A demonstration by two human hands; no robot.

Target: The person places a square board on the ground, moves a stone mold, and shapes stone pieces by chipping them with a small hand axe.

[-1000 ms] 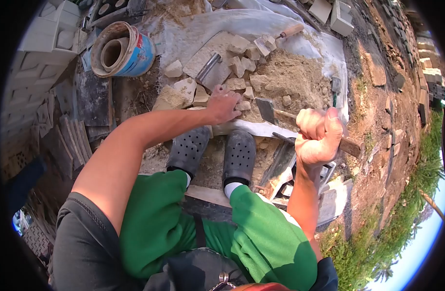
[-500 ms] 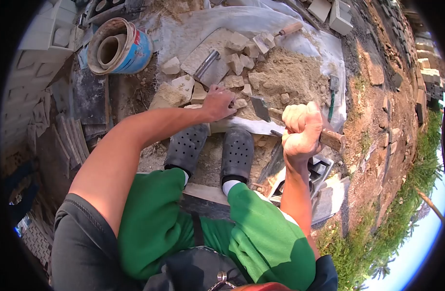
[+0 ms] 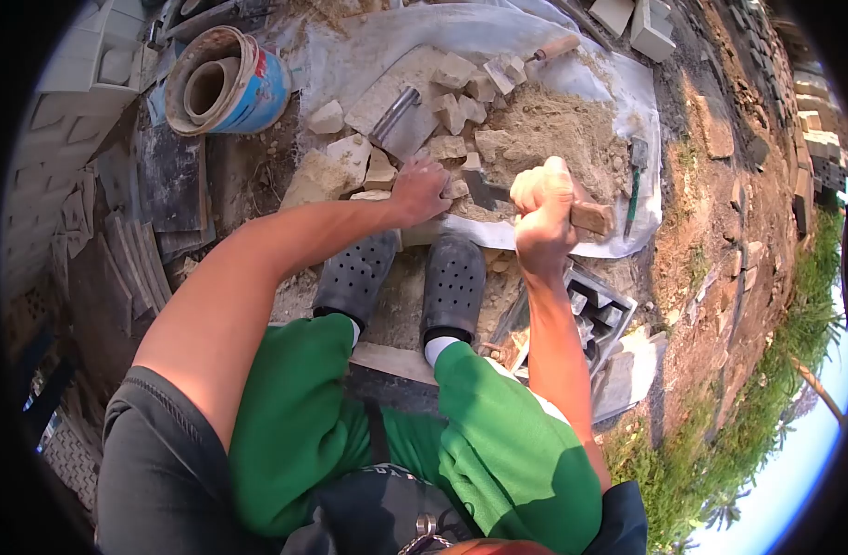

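My right hand point(image 3: 546, 205) is wrapped around the wooden handle of a hatchet-like tool point(image 3: 487, 191), whose flat, dark metal head points left toward my other hand. The handle's butt sticks out to the right of my fist. My left hand point(image 3: 419, 191) is curled low over a small pale stone piece point(image 3: 456, 189), which shows at its fingertips; the palm side is hidden. The tool's head is beside this stone, and I cannot tell whether they touch. Broken stone pieces point(image 3: 447, 147) and a flat slab with a metal cylinder point(image 3: 396, 113) lie just beyond.
A white sheet point(image 3: 377, 35) bears a heap of sandy rubble point(image 3: 553, 129). A wooden-handled tool point(image 3: 555, 48) and a green-handled hammer point(image 3: 636, 180) lie there. A blue bucket point(image 3: 274, 91) stands left. Near my right forearm sits a grey mould-like frame point(image 3: 618, 310). My clogs point(image 3: 453, 289) are close by.
My right hand has moved left and slightly up, bringing the tool's head down beside the stone at my left fingertips. My left hand has stayed almost in place.
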